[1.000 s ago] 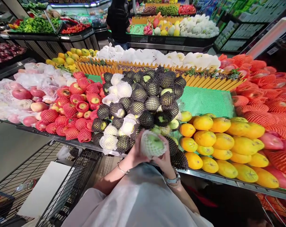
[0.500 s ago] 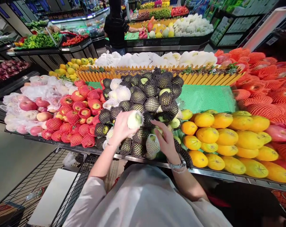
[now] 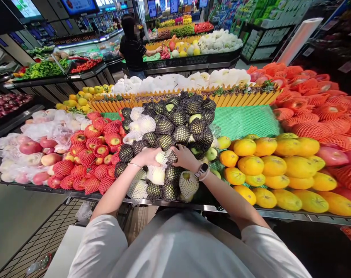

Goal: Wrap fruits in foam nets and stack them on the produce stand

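My left hand (image 3: 148, 156) curls over the pile, closed around a pale melon in a white foam net (image 3: 161, 158); its fingertips are partly hidden. Beside it, my right hand (image 3: 186, 156) has its fingers bent round a small dark-netted melon (image 3: 172, 156). Just below the left hand sits another pale melon in white netting (image 3: 156, 175). Around both hands are heaped green melons in black foam nets (image 3: 165, 127). A white-netted melon (image 3: 188, 184) lies near the shelf's front edge, under my right wrist.
Red-netted apples (image 3: 101, 150) lie to the left, yellow melons (image 3: 253, 165) to the right. An orange picket fence (image 3: 239, 100) runs behind the pile. A wire shopping cart (image 3: 27, 231) stands at lower left. A person in black (image 3: 132, 50) stands at a farther stand.
My left hand has lowered the pale melon into the pile. My right hand has moved left and forward onto the dark-netted melon. The view has tilted up a little.
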A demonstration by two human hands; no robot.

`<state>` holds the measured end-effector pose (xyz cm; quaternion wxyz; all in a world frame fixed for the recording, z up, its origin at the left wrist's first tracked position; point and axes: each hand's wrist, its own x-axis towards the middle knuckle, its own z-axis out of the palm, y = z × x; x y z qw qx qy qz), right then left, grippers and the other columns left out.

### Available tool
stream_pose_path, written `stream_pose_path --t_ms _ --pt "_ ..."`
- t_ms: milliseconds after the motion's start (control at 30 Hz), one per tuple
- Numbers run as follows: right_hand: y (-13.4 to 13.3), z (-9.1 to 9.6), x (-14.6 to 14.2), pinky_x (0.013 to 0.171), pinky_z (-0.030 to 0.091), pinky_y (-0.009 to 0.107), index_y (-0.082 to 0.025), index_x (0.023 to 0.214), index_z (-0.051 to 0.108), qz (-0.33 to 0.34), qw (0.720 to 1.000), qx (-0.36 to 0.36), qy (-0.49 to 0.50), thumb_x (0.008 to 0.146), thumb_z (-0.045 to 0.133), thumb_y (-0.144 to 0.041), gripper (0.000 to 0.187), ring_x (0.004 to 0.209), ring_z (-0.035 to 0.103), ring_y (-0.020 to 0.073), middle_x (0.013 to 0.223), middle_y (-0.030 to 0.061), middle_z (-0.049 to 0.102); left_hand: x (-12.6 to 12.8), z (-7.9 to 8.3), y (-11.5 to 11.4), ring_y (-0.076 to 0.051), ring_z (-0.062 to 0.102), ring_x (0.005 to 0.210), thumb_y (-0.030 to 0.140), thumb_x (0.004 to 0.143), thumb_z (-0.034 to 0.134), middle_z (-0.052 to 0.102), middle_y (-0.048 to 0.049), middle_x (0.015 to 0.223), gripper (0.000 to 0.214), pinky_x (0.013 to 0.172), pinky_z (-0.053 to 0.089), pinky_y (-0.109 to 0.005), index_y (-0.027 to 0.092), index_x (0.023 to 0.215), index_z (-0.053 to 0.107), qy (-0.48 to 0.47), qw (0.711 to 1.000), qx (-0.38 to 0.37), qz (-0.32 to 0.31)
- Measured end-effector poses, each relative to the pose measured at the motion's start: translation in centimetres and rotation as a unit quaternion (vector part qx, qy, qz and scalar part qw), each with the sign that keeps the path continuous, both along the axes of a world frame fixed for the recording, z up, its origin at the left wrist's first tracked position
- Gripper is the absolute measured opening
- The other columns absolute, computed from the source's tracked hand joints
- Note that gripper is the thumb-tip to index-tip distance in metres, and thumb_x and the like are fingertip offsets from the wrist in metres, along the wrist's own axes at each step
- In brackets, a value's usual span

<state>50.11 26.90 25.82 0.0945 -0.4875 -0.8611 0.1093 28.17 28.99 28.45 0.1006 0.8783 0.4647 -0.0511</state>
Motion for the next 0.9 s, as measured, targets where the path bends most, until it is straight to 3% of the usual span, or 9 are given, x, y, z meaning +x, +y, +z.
stream_pose_path --t_ms 67,167,333,467,600,700,767,800,900 --pt "0.0 0.1 -0.1 0.093 0.048 0.045 -0.018 0.13 0.049 0.019 1.0 -0.002 -0.004 0.073 0.078 -0.03 0.065 0.113 0.055 0.0357 0.128 0.018 0.052 0.5 -0.4 -0.3 -0.033 0.063 0.096 0.058 0.062 0.078 0.069 -0.0095 0.099 0.068 0.095 0.043 -0.044 0.02 0.116 0.061 -0.005 1.0 0.008 0.007" --pt "0.2 0.0 -0.2 0.097 0.045 0.052 -0.018 0.14 0.04 0.011 1.0 0.003 -0.011 0.078 0.074 -0.03 0.072 0.125 0.047 0.0408 0.144 0.0222 0.041 1.4 -0.9 -0.9 -0.037 0.053 0.117 0.061 0.077 0.065 0.06 -0.0182 0.125 0.079 0.102 0.036 -0.049 0.016 0.139 0.045 -0.036 0.996 0.062 0.047" --pt "0.1 -0.4 0.3 0.111 0.032 0.059 -0.016 0.15 0.027 0.039 0.999 0.01 0.034 0.092 0.054 -0.041 0.069 0.142 0.03 0.0408 0.158 0.0196 0.022 1.9 -2.8 -3.7 -0.039 0.042 0.132 0.056 0.091 0.048 0.05 -0.0221 0.14 0.064 0.111 0.025 -0.059 0.016 0.141 0.046 -0.104 0.978 0.154 0.1" --pt "0.2 -0.9 0.3 0.116 0.025 0.059 -0.01 0.148 0.033 0.074 0.997 0.005 0.035 0.096 0.047 -0.037 0.06 0.147 0.017 0.0403 0.16 0.0207 0.018 2.6 -4.6 -5.1 -0.034 0.036 0.14 0.052 0.096 0.04 0.044 -0.0189 0.149 0.061 0.115 0.024 -0.056 0.019 0.147 0.039 -0.164 0.971 0.132 0.113" --pt "0.1 -0.9 0.9 0.113 0.023 0.066 -0.012 0.151 0.029 0.061 0.996 -0.028 0.051 0.097 0.044 -0.041 0.063 0.148 0.012 0.0408 0.16 0.0221 0.015 1.8 -3.7 -5.3 -0.032 0.023 0.147 0.061 0.095 0.028 0.034 -0.0168 0.156 0.07 0.118 0.015 -0.056 0.02 0.151 0.03 -0.209 0.971 0.083 0.081" --pt "-1.6 0.1 2.2 0.112 0.021 0.069 -0.016 0.152 0.028 0.066 0.991 -0.017 0.111 0.098 0.038 -0.05 0.064 0.148 0.01 0.0409 0.161 0.0193 0.013 -1.6 -2.9 -7.2 -0.029 0.014 0.15 0.07 0.091 0.016 0.025 -0.0142 0.16 0.079 0.121 0.008 -0.053 0.02 0.152 0.026 -0.268 0.949 0.138 0.093" --pt "-3.5 1.2 2.9 0.113 0.022 0.068 -0.023 0.152 0.027 0.105 0.982 0.0 0.157 0.097 0.038 -0.053 0.063 0.149 0.011 0.0386 0.162 0.0139 0.013 -5.4 -3.5 -10.3 -0.028 0.019 0.149 0.074 0.088 0.009 0.028 -0.014 0.159 0.085 0.122 0.009 -0.05 0.019 0.151 0.028 -0.302 0.91 0.221 0.178" --pt "-4.6 1.8 3.0 0.114 0.022 0.067 -0.026 0.153 0.025 0.126 0.978 0.004 0.167 0.097 0.039 -0.054 0.063 0.149 0.011 0.0374 0.163 0.0112 0.013 -7.6 -4.1 -12.4 -0.027 0.023 0.148 0.074 0.088 0.007 0.031 -0.0138 0.157 0.086 0.122 0.012 -0.047 0.018 0.149 0.031 -0.301 0.88 0.259 0.261" --pt "-7.4 2.0 2.0 0.114 0.02 0.069 -0.03 0.153 0.025 0.171 0.972 0.034 0.156 0.097 0.043 -0.05 0.062 0.149 0.006 0.0388 0.164 0.0067 0.005 -14.0 -7.0 -20.2 -0.023 0.033 0.142 0.063 0.096 0.009 0.038 -0.0134 0.152 0.073 0.119 0.024 -0.04 0.016 0.145 0.035 -0.212 0.73 0.281 0.586"
